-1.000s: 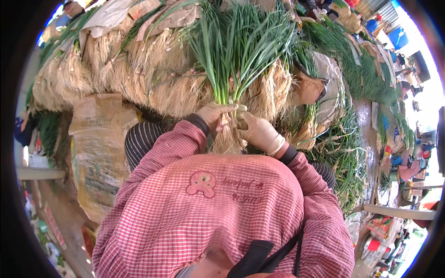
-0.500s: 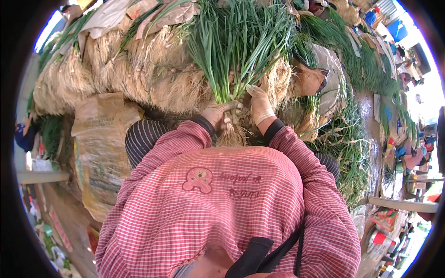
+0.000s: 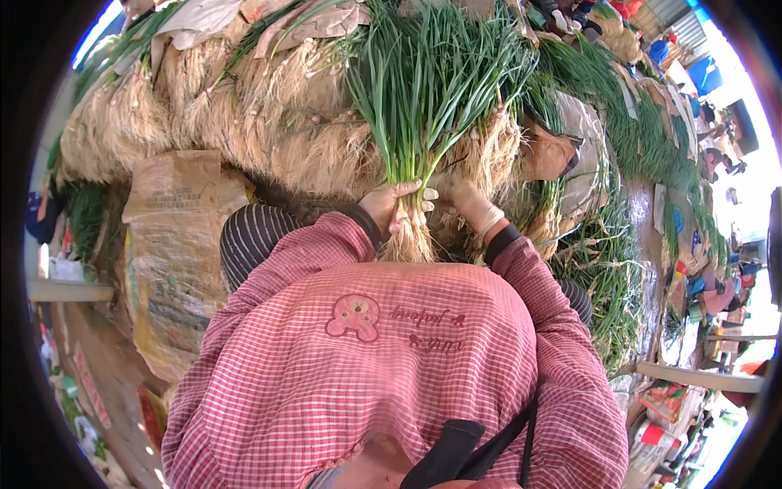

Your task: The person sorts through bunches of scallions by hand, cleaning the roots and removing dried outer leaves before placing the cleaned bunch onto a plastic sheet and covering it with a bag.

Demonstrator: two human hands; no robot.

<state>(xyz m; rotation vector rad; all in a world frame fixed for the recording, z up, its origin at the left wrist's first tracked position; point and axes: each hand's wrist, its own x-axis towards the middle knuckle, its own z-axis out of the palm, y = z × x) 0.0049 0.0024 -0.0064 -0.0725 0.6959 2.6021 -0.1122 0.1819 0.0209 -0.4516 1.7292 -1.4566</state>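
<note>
A bunch of green onions (image 3: 415,122) stands in front of me, its long green leaves fanning away and its pale roots hanging toward my chest. My left hand (image 3: 389,202), in a pale glove, is wrapped round the white stems just above the bulbs, its fingertips showing on the right side. Close by on the right is my right hand (image 3: 472,205), also gloved. It is beside the bunch, and its fingers are blurred and partly lost against the pale roots behind, so their closure is unclear.
A long heap of green onions with pale roots (image 3: 236,122) lies across the far side, partly covered by brown sacking (image 3: 183,28). A yellowish woven sack (image 3: 175,261) is at my left. Loose green onions (image 3: 603,269) lie at my right, with people further off.
My right hand has come off the upper stems and moved down and to the right. My left hand still grips the bunch, which sits slightly further right in view.
</note>
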